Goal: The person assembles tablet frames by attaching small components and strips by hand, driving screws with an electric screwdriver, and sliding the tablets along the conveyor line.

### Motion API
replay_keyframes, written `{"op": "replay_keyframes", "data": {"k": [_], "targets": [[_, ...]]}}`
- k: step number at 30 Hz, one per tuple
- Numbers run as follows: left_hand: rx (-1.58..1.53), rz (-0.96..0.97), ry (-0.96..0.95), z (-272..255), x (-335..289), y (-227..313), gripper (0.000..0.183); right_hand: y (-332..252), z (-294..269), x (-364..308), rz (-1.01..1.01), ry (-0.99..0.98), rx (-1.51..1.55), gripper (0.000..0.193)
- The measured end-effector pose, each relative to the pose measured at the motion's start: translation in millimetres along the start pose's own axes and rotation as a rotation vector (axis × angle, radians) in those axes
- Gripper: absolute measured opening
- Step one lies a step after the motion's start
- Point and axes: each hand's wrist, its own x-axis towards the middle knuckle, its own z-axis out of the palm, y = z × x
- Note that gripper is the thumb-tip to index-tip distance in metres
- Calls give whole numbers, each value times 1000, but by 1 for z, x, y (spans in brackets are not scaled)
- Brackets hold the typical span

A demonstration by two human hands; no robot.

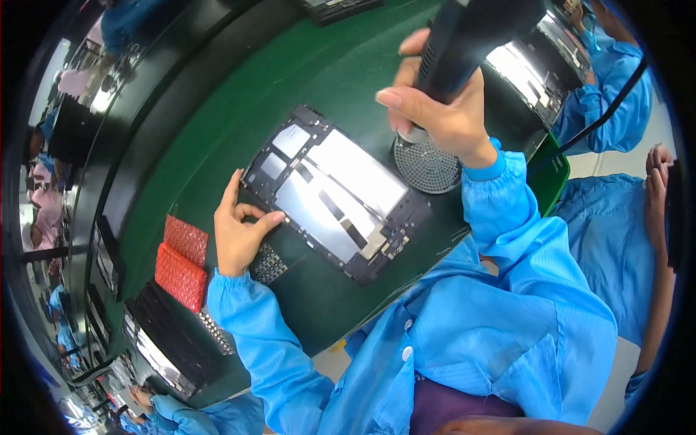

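Note:
An opened tablet (344,174) lies face down on the green work mat, with silver battery cells and dark ribbon strips showing inside its black frame. My left hand (241,230) grips the tablet's left edge between thumb and fingers. Above the mat to the right, my right hand (442,109) is wrapped round a black handheld power tool (471,43) with vent slots. Its upper end runs out of the picture. Partly beneath that hand is a round, grey dish with a dotted grid (428,165).
Red bubble-wrap pouches (181,275) and a sheet of small parts (268,264) lie near my left forearm. Dark panels (163,341) are stacked at lower left. A green bin (554,177) and a black cable (602,112) are at right. Blue-sleeved co-workers (609,94) sit alongside.

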Motion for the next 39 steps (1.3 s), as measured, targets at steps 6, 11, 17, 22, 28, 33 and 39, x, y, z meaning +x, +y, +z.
{"op": "replay_keyframes", "data": {"k": [6, 11, 17, 22, 28, 33, 39], "targets": [[-73, -27, -36, 12, -4, 9, 88, 23, -14, -18, 93, 86, 55, 45], [-121, -51, -45, 14, -5, 9, 90, 30, -14, -20, 83, 54, 59, 45], [-121, -48, -45, 14, -6, 10, 91, 37, -13, -19, 67, 50, 48, 43], [-122, -50, -39, 16, -5, 12, 91, 41, -14, -20, 94, 35, 59, 42], [-126, -58, -50, 18, -2, 13, 90, 38, -16, -19, 105, 29, 88, 41], [-107, -32, 27, 11, -9, 5, 88, 19, -5, -10, 61, 46, 79, 44], [99, 21, -65, 19, 4, -2, 83, -8, 58, 9, -24, -94, 186, 47]]}}
